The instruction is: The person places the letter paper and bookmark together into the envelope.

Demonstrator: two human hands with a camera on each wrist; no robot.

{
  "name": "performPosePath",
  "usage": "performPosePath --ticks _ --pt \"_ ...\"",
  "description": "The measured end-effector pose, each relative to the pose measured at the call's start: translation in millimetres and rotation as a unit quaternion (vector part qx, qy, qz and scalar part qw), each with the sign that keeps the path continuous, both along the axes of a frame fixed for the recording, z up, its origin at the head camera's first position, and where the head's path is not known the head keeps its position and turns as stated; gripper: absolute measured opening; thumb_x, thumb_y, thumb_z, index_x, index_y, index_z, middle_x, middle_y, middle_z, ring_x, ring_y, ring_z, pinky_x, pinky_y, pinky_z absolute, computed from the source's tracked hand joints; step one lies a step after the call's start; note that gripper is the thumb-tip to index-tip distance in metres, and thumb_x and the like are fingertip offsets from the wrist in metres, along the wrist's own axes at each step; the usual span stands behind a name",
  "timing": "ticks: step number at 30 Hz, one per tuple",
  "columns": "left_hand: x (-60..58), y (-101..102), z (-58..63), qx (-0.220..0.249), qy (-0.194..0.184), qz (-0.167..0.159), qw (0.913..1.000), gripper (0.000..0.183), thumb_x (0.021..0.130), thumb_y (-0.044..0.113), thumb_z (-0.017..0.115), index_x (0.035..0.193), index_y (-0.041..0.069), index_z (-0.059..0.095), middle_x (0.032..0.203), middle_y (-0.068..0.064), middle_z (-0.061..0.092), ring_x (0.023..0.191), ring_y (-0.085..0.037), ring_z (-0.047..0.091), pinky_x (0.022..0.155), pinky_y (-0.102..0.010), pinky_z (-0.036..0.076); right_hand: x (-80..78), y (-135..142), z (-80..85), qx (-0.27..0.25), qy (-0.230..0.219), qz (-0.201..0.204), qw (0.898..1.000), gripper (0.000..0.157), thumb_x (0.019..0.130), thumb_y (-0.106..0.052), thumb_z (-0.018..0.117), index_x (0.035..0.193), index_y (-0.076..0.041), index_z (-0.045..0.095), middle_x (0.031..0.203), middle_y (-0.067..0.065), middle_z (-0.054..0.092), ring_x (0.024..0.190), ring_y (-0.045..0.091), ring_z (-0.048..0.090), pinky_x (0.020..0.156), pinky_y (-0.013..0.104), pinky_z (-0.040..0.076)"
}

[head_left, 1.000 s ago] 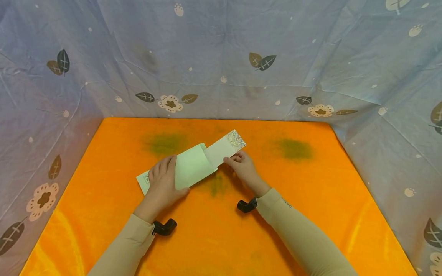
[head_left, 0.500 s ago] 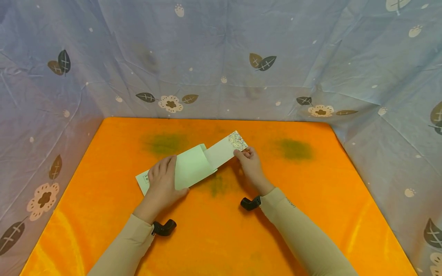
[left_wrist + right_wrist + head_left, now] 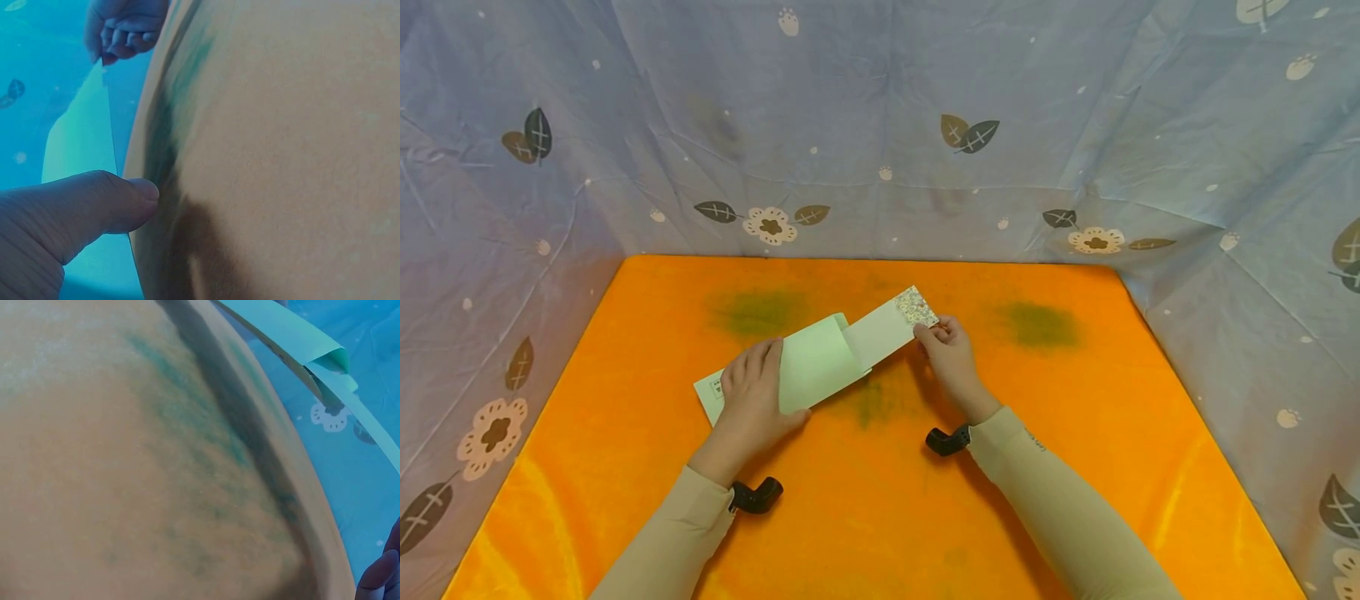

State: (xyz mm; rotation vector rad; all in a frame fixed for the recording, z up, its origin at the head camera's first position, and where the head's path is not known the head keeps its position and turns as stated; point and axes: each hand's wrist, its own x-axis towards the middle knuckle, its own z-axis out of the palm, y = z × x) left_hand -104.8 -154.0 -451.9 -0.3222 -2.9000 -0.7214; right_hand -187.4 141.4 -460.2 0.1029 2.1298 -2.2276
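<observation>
In the head view a pale green envelope (image 3: 820, 364) is held slantwise over the middle of the orange table. My left hand (image 3: 747, 408) grips its left part, fingers across the face and thumb at the lower edge; the thumb (image 3: 106, 203) shows large in the left wrist view. A white card (image 3: 878, 335) with a speckled, patterned end sticks out of the envelope's right-hand opening. Near that end, my right hand (image 3: 953, 360) pinches the card's lower edge between thumb and fingers. The card's other end is hidden inside the envelope (image 3: 294, 331), whose open mouth shows in the right wrist view.
The orange cloth (image 3: 865, 517) covers the table and carries several dark greenish patches. A grey-blue curtain (image 3: 880, 100) with leaves and flowers rises along the back and both sides. Black wrist devices (image 3: 758, 495) stick out from both cuffs.
My right hand has slid to the right along the card's lower edge, towards the patterned end. The card has barely shifted. My left hand and the envelope stay nearly in place.
</observation>
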Motion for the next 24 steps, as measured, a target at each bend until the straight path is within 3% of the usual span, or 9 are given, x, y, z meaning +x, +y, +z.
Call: performPosePath --ticks 5,14,21,24 --pt "0.2 0.1 0.2 0.000 0.001 0.001 1.0000 0.113 0.067 0.039 0.088 0.150 -0.002 0.023 0.147 -0.022 0.026 0.133 -0.044 0.020 0.106 -0.059 0.011 2.5 -1.7 -0.2 0.015 0.007 0.012 1.000 0.034 0.095 -0.028 0.064 0.116 -0.009 0.045 0.099 0.029 0.055 0.086 0.048 0.047 0.052 0.034 0.038" --pt "1.1 0.4 2.3 0.000 -0.002 0.002 1.0000 0.112 0.068 0.039 0.087 0.150 -0.001 0.023 0.148 -0.022 0.025 0.133 -0.045 0.019 0.106 -0.060 0.010 6.1 -5.8 -0.5 0.038 0.039 0.016 0.998 0.043 0.096 -0.027 0.062 0.131 -0.014 0.041 0.093 0.029 0.055 0.078 0.047 0.044 0.051 0.027 0.037" --pt "0.7 -0.1 2.5 0.005 -0.003 0.002 1.0000 0.111 0.068 0.037 0.087 0.150 -0.002 0.024 0.147 -0.023 0.027 0.133 -0.045 0.019 0.106 -0.060 0.011 10.4 -7.1 7.9 0.036 0.057 0.035 0.997 0.045 0.098 -0.018 0.058 0.135 -0.005 0.037 0.094 0.038 0.051 0.056 0.021 0.041 0.048 0.025 0.035" --pt "0.4 -0.3 2.0 0.003 -0.005 0.002 1.0000 0.111 0.068 0.038 0.087 0.150 -0.002 0.024 0.147 -0.023 0.027 0.133 -0.045 0.020 0.106 -0.060 0.011 14.2 -8.1 14.6 0.038 0.063 0.044 0.996 0.045 0.098 -0.013 0.057 0.135 0.000 0.037 0.093 0.040 0.050 0.053 0.017 0.040 0.046 0.025 0.035"
